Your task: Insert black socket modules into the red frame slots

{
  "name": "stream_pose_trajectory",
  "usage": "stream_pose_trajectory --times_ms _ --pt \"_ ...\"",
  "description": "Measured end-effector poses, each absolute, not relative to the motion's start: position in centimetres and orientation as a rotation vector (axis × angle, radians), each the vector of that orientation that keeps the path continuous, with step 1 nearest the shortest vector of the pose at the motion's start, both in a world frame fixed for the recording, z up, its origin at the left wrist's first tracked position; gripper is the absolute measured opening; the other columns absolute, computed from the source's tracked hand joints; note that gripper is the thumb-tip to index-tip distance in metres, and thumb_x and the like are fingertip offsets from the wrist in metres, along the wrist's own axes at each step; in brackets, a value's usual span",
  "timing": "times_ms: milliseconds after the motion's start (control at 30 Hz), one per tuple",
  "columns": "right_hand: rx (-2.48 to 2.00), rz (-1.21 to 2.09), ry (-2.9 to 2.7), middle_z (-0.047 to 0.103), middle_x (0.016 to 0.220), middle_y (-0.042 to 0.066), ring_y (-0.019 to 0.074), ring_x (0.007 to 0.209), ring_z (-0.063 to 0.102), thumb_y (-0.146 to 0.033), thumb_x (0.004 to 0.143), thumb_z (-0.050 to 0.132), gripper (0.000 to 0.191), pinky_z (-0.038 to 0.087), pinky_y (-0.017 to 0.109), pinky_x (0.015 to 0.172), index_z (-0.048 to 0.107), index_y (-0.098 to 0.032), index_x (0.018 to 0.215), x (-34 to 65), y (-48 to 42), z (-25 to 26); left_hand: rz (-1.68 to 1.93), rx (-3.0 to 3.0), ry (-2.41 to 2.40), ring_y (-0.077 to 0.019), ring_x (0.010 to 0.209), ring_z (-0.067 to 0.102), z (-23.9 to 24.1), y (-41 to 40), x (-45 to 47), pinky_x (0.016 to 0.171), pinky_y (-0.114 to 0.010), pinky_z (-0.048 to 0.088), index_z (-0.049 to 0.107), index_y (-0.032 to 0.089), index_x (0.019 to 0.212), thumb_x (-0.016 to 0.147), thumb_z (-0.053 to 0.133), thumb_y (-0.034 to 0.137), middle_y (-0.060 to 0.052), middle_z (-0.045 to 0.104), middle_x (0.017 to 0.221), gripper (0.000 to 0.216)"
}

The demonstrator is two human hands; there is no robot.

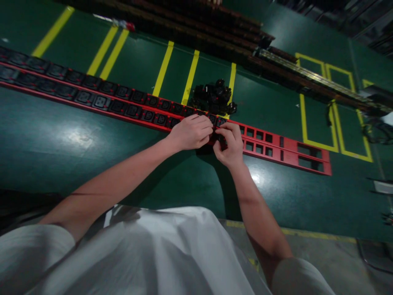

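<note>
Two long red metal strips lie side by side across the green table. Rows of black power sockets fill their cutouts to the left of my hands. My left hand rests over the strips with its fingers curled and pressed together; what lies under its fingertips is hidden. Close beside it, my right hand has its thumb and index finger bent around a black power socket at the nearer strip, partly covered by the fingers. Past my right hand, several cutouts show no sockets.
A pile of loose black sockets sits just beyond the strips. Yellow tape lines mark the green tabletop. Long dark rails run along the far side, and a red-and-white item lies at the far left.
</note>
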State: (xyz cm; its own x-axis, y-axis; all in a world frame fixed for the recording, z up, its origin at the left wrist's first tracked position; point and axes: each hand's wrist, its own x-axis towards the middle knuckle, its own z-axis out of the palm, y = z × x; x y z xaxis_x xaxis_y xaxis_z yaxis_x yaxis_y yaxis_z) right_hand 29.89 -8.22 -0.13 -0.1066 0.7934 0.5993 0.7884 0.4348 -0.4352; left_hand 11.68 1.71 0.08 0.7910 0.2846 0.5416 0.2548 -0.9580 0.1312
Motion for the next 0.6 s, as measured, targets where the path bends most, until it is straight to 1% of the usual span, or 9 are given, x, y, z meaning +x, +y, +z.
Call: stream_pose_trajectory --times_ms 100,200,333,400,500,600 --pt "-1.305 0.052 -1.896 0.057 0.120 0.012 0.0277 0.110 0.060 -0.008 0.077 0.052 0.036 0.055 0.048 0.090 0.062 -0.023 0.108 30.06 -8.35 -0.03 0.905 2.927 0.445 -0.0243 0.102 0.069 0.17 1.66 11.73 0.082 -0.038 0.050 0.070 0.014 0.095 0.096 0.049 0.017 -0.010 0.075 0.103 0.021" --pt "-1.344 0.048 -1.912 0.059 0.128 0.012 0.0284 0.113 0.062 -0.007 0.077 0.050 0.036 0.056 0.049 0.092 0.063 -0.024 0.106 30.10 -8.41 -0.14 0.895 2.911 0.450 -0.0239 0.103 0.068 0.33 1.60 11.73 0.082 -0.038 0.050 0.070 0.014 0.096 0.098 0.047 0.018 -0.010 0.075 0.104 0.023" --pt "-1.374 0.023 -1.880 0.066 0.124 0.012 0.0300 0.111 0.064 -0.007 0.074 0.050 0.048 0.055 0.052 0.094 0.060 -0.024 0.117 29.89 -8.35 -0.23 0.850 2.886 0.457 -0.0249 0.104 0.068 0.51 1.56 11.68 0.083 -0.039 0.050 0.072 0.014 0.096 0.095 0.050 0.017 -0.011 0.075 0.107 0.022" --pt "-1.373 -0.001 -1.851 0.069 0.122 0.012 0.0298 0.110 0.065 -0.005 0.071 0.050 0.051 0.056 0.051 0.094 0.057 -0.023 0.119 29.79 -8.28 -0.22 0.840 2.886 0.461 -0.0249 0.104 0.068 0.54 1.55 11.67 0.083 -0.039 0.050 0.072 0.014 0.096 0.094 0.050 0.016 -0.011 0.075 0.107 0.022" --pt "-1.349 -0.032 -1.879 0.070 0.121 0.011 0.0292 0.108 0.066 -0.003 0.069 0.049 0.045 0.057 0.051 0.092 0.057 -0.024 0.109 29.80 -8.21 -0.20 0.835 2.898 0.474 -0.0242 0.104 0.068 0.54 1.55 11.67 0.084 -0.038 0.049 0.072 0.015 0.098 0.096 0.049 0.017 -0.011 0.075 0.107 0.023" --pt "-1.323 -0.044 -1.897 0.066 0.125 0.013 0.0290 0.112 0.065 -0.003 0.071 0.050 0.039 0.057 0.050 0.093 0.058 -0.023 0.103 29.93 -8.21 -0.19 0.828 2.923 0.473 -0.0242 0.105 0.068 0.56 1.54 11.66 0.085 -0.037 0.049 0.072 0.015 0.098 0.096 0.049 0.018 -0.011 0.075 0.109 0.023"
